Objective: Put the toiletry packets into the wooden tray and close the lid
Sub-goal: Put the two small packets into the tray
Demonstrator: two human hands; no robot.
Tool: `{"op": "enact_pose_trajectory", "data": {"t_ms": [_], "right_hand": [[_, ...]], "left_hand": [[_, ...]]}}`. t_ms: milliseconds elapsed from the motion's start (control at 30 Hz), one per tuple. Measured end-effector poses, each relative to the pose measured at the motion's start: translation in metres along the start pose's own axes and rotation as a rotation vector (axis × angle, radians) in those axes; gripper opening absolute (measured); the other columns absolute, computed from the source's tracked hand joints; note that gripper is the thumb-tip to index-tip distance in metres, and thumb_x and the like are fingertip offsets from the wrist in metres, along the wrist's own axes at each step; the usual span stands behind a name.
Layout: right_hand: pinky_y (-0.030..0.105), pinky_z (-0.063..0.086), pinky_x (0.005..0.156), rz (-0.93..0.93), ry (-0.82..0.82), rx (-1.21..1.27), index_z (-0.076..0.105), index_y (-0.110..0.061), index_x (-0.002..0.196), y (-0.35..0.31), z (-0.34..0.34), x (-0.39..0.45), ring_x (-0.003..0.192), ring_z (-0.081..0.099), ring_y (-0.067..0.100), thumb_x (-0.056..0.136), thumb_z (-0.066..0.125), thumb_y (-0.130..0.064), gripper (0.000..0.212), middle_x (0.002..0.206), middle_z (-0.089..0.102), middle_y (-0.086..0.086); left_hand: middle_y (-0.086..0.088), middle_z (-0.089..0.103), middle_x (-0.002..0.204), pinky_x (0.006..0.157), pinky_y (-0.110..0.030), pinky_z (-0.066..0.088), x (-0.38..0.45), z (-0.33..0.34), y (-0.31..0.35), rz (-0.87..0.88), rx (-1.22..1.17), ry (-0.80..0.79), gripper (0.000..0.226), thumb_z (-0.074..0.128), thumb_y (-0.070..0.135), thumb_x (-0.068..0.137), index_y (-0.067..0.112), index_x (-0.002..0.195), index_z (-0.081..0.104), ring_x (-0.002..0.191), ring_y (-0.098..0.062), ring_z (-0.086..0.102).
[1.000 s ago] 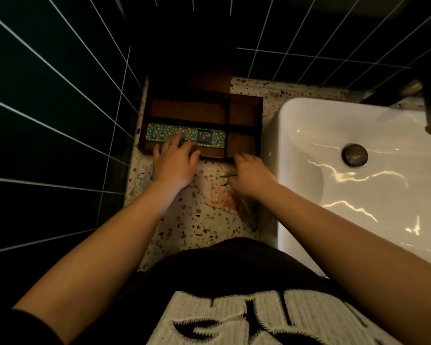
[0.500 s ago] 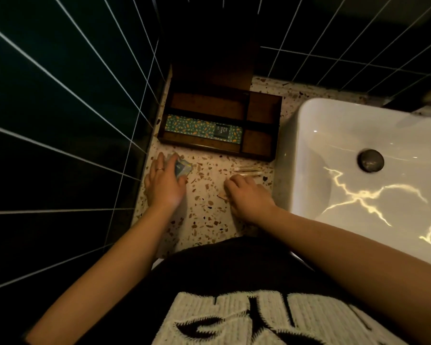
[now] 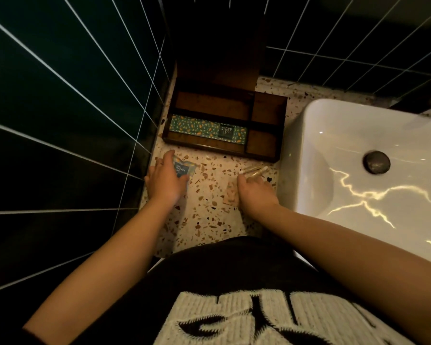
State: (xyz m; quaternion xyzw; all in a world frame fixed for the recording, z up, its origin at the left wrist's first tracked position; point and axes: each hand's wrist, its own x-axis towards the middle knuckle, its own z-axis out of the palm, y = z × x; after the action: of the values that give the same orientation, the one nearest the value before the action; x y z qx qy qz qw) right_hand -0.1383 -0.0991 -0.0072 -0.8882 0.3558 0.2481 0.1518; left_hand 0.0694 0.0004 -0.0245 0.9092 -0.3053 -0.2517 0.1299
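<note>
Compared with 1 second ago, the left hand is no longer at the wooden tray, where it was on the long patterned packet. It is now on the terrazzo counter, at about 7 o'clock from the tray, and its fingers lie spread over a small blue packet, with the thumb at the packet's near edge. I cannot tell if it already pinches the packet or only covers it. The right hand has stayed at about 5 o'clock from the tray, with curled fingers resting on a pale orange packet. Just beyond its fingertips, at 12 o'clock from the hand, lie 2 thin clear sticks.

In my judgement, 1 packet is already placed, in the front long compartment, and the next pickups are starting. The rear long compartment and the 2 small ones at 3 o'clock look empty. The lid stands open against the tiled wall, so closing is not yet done.

The light is dim. The orange packet is mostly under the right hand, so its print is unreadable. What the thin sticks are, I cannot say. The lid's top melts into the dark tiles. The white basin is cut off at the right edge.
</note>
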Motion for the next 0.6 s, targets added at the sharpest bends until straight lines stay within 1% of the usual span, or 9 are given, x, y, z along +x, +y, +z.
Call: {"op": "enact_pose_trajectory", "data": {"t_ms": [67, 167, 267, 367, 433, 500, 600], "right_hand": [[0.046, 0.047, 0.086, 0.001, -0.019, 0.003, 0.037, -0.009, 0.134, 0.000, 0.001, 0.000, 0.114, 0.054, 0.038, 0.088, 0.057, -0.011, 0.051, 0.121, 0.062, 0.019], [0.048, 0.047, 0.092, 0.017, -0.015, -0.022, 0.042, -0.009, 0.134, -0.001, 0.000, 0.002, 0.119, 0.051, 0.038, 0.087, 0.060, -0.014, 0.050, 0.131, 0.054, 0.018], [0.051, 0.048, 0.095, 0.024, -0.015, -0.005, 0.050, -0.009, 0.129, 0.000, -0.003, 0.002, 0.119, 0.050, 0.037, 0.088, 0.063, -0.018, 0.044, 0.133, 0.047, 0.017], [0.048, 0.051, 0.089, 0.007, 0.009, 0.021, 0.059, -0.011, 0.117, 0.001, -0.008, -0.001, 0.112, 0.053, 0.036, 0.090, 0.062, -0.019, 0.029, 0.127, 0.048, 0.014], [0.044, 0.053, 0.082, 0.000, -0.005, 0.065, 0.064, -0.012, 0.112, 0.002, -0.014, -0.002, 0.106, 0.058, 0.034, 0.093, 0.059, -0.020, 0.020, 0.123, 0.054, 0.013], [0.040, 0.053, 0.074, 0.013, -0.043, 0.154, 0.065, -0.015, 0.107, 0.004, -0.024, -0.002, 0.097, 0.062, 0.031, 0.098, 0.053, -0.023, 0.018, 0.113, 0.064, 0.011], [0.038, 0.053, 0.072, 0.013, -0.030, 0.304, 0.065, -0.017, 0.098, 0.009, -0.042, 0.000, 0.091, 0.064, 0.029, 0.099, 0.053, -0.030, 0.018, 0.100, 0.067, 0.008]], "left_hand": [[-0.009, 0.052, 0.142, 0.107, -0.052, 0.039, -0.003, 0.002, -0.001, -0.005, -0.046, -0.014, 0.077, 0.077, 0.028, 0.084, 0.026, 0.148, 0.035, 0.129, -0.035, 0.047], [-0.009, 0.053, 0.139, 0.104, -0.053, 0.043, -0.009, 0.005, -0.001, -0.008, -0.073, -0.026, 0.075, 0.078, 0.026, 0.083, 0.028, 0.146, 0.036, 0.126, -0.034, 0.051], [-0.008, 0.057, 0.135, 0.099, -0.052, 0.047, -0.014, 0.008, -0.001, 0.004, -0.095, -0.047, 0.071, 0.079, 0.025, 0.083, 0.029, 0.141, 0.039, 0.120, -0.034, 0.056], [-0.007, 0.061, 0.127, 0.091, -0.049, 0.053, -0.019, 0.010, 0.000, 0.004, -0.186, -0.063, 0.060, 0.077, 0.020, 0.084, 0.028, 0.132, 0.043, 0.109, -0.031, 0.062], [-0.008, 0.063, 0.120, 0.083, -0.044, 0.056, -0.020, 0.011, 0.000, -0.003, -0.249, -0.078, 0.049, 0.074, 0.016, 0.087, 0.026, 0.124, 0.044, 0.099, -0.028, 0.064], [-0.007, 0.066, 0.115, 0.076, -0.038, 0.055, -0.020, 0.011, 0.000, -0.006, -0.280, -0.089, 0.041, 0.072, 0.015, 0.089, 0.026, 0.118, 0.046, 0.094, -0.026, 0.064], [0.004, 0.065, 0.107, 0.066, -0.029, 0.050, -0.017, 0.006, 0.004, -0.017, -0.343, -0.071, 0.035, 0.069, 0.015, 0.092, 0.028, 0.116, 0.048, 0.093, -0.019, 0.065]]}}
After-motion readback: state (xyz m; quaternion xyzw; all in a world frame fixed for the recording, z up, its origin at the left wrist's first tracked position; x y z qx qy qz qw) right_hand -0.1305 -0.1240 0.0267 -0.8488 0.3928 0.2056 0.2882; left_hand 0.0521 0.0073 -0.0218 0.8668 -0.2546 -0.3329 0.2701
